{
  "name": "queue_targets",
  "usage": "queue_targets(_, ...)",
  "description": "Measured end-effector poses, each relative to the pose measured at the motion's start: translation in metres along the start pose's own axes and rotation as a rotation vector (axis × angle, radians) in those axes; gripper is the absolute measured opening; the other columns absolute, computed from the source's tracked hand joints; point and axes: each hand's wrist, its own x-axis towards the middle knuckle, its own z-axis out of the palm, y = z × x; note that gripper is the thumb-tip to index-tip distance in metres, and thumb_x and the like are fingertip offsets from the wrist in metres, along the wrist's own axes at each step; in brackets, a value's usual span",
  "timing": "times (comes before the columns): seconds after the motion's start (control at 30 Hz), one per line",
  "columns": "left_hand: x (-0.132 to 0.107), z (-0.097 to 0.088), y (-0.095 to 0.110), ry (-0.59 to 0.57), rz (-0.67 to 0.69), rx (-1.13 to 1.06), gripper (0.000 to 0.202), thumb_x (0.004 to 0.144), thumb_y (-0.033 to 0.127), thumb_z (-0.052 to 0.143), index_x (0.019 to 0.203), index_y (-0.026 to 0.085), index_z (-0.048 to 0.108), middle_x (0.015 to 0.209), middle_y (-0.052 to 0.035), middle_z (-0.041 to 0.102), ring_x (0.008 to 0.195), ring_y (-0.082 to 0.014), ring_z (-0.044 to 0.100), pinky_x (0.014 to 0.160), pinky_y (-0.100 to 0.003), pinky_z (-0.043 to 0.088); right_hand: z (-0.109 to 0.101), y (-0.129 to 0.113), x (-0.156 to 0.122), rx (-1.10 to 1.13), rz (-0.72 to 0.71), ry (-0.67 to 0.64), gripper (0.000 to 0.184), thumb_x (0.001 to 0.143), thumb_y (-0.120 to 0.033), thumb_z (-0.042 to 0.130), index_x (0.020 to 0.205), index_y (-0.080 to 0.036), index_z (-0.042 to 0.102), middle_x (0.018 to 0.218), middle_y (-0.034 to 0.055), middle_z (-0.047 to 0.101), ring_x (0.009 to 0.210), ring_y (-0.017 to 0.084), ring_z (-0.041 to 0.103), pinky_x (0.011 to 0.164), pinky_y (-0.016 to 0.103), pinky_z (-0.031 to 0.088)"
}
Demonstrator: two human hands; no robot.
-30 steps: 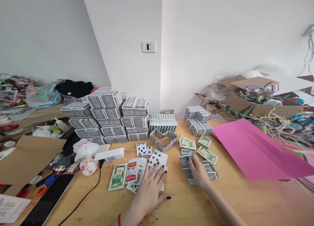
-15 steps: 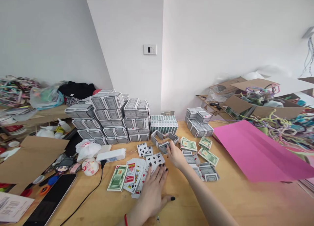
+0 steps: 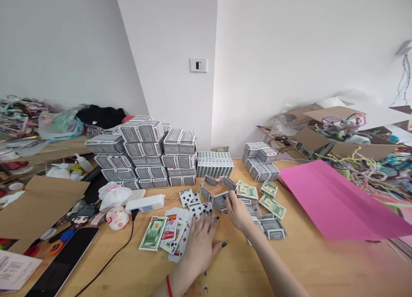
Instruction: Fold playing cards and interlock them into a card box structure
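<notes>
On the wooden table surface, well short of its far edge, our left hand lies flat, fingers spread on loose playing cards. Beyond, closer to that edge, our right hand pinches the near wall of a hollow folded-card frame, probably light, springy, easily crushed: best held gently there.

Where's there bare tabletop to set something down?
Widest bare patch: the wooden tabletop between the right forearm and the pink sheet. A narrower one lies between the black cable and the left forearm. It's crowded around the left hand, over loose cards, and the right hand, at the card frame, with green packs close by.
</notes>
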Motion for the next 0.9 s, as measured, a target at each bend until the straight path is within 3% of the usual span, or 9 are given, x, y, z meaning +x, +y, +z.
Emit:
queue_targets(0.1,0.004,0.004,-0.013,0.083,-0.037,-0.129,0.038,0.081,0.031,0.045,0.119,0.024,0.048,0.130,-0.0078,0.046,0.120,-0.0279,0.040,0.100,-0.051,0.030,-0.002,-0.002,-0.006,0.024,-0.011,0.002,0.018,0.087,-0.033,0.024,0.081,-0.023,0.038,0.060,-0.0006,0.054,0.056,0.020,0.055,0.051,0.025,0.032)
queue_targets(0.2,0.013,-0.001,-0.028,0.233,-0.193,-0.323,0.033,0.081,0.016,0.035,0.110,0.020,0.050,0.116,-0.0090,0.055,0.110,-0.0213,0.049,0.093,-0.040,0.040,0.000,-0.001,-0.011,0.043,-0.020,-0.013,0.018,0.087,-0.034,0.024,0.081,-0.024,0.038,0.061,-0.0005,0.055,0.056,0.020,0.055,0.052,0.025,0.033)
queue_targets(0.33,0.045,-0.010,-0.056,0.443,-0.358,-0.530,0.032,0.081,0.022,0.040,0.112,0.020,0.046,0.117,-0.0089,0.053,0.112,-0.0216,0.047,0.094,-0.040,0.038,0.007,0.002,-0.014,0.024,-0.028,-0.009,0.016,0.087,-0.032,0.026,0.078,-0.024,0.036,0.059,-0.0013,0.054,0.055,0.019,0.054,0.051,0.025,0.034)
queue_targets(0.5,0.104,-0.011,-0.079,0.344,-0.380,-0.722,0.046,0.080,0.028,0.044,0.124,0.017,0.036,0.133,-0.0124,0.040,0.122,-0.0212,0.038,0.099,-0.036,0.031,0.014,0.001,-0.020,0.135,-0.023,-0.016,0.015,0.087,-0.031,0.026,0.078,-0.024,0.036,0.055,-0.0032,0.052,0.051,0.017,0.054,0.052,0.024,0.037)
queue_targets(0.63,0.138,-0.004,-0.082,0.258,-0.374,-0.752,0.049,0.077,0.024,0.048,0.124,0.015,0.039,0.128,-0.0133,0.046,0.118,-0.0216,0.044,0.096,-0.034,0.034,0.021,0.001,-0.023,0.221,-0.048,-0.034,0.015,0.087,-0.029,0.027,0.077,-0.024,0.035,0.059,-0.0032,0.050,0.054,0.016,0.053,0.053,0.024,0.039)
queue_targets(0.77,0.152,0.000,-0.080,0.178,-0.388,-0.770,0.041,0.074,0.010,0.041,0.114,0.013,0.049,0.120,-0.0115,0.054,0.107,-0.0190,0.052,0.090,-0.030,0.040,0.027,0.001,-0.018,0.201,-0.089,0.003,0.013,0.086,-0.027,0.029,0.075,-0.023,0.035,0.070,-0.0001,0.050,0.064,0.017,0.050,0.060,0.027,0.041)
queue_targets(0.9,0.150,-0.006,-0.082,0.137,-0.392,-0.778,0.041,0.071,0.004,0.033,0.104,0.015,0.055,0.112,-0.0074,0.059,0.094,-0.0165,0.058,0.083,-0.028,0.044,0.024,-0.003,-0.016,0.213,-0.086,-0.024,0.014,0.086,-0.027,0.028,0.076,-0.023,0.036,0.070,0.0000,0.048,0.065,0.017,0.048,0.061,0.028,0.040)
